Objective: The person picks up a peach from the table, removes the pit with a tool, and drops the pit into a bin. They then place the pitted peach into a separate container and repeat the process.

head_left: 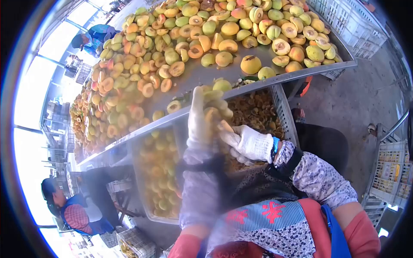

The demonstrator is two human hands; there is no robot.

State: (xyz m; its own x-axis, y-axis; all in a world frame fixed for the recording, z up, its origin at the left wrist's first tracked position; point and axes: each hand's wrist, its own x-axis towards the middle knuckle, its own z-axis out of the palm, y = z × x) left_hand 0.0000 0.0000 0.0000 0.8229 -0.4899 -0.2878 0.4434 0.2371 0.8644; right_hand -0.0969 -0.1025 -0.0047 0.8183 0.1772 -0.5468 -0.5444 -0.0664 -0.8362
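My left hand (200, 114), in a pale glove, is raised at the near edge of the metal table, its fingers curled round a yellowish peach (211, 115) that motion blurs. Close by on the right, my right hand (251, 144) wears a white knitted glove. Its fingers are closed and its thumb points at the peach; whatever it grips is hidden. A greenish peach (222, 85) lies on the table just beyond my left fingertips. Below both hands stands a crate (285, 114) of brown peach scraps (254, 109).
Halved and whole peaches (172, 56) are heaped on the metal table (189, 81). A tub of peaches (157, 172) stands left of my arm. One person (81, 206) sits at lower left, another (95, 38) at upper left. Plastic crates (350, 26) are stacked at upper right.
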